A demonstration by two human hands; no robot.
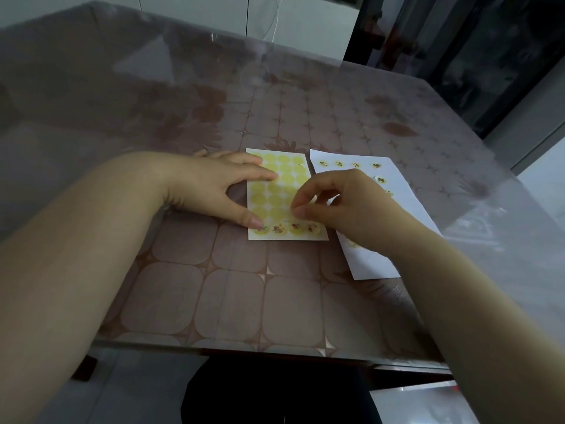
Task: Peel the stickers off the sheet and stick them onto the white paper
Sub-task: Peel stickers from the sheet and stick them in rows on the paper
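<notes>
Sticker sheet mid-frame on table, thin and limp: left hand fingers flat, pinning it; right hand fingers pinch a sticker by its rim, probably flimsy, beside white paper.

The sticker sheet is smooth paper. The white paper looks matt. The table has a shiny clear plastic cover.

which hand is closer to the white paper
Right. The right hand hangs over the paper's left edge, fingertips pinched at the sheet. The left hand presses the sheet's left side, apart from the paper.
</notes>
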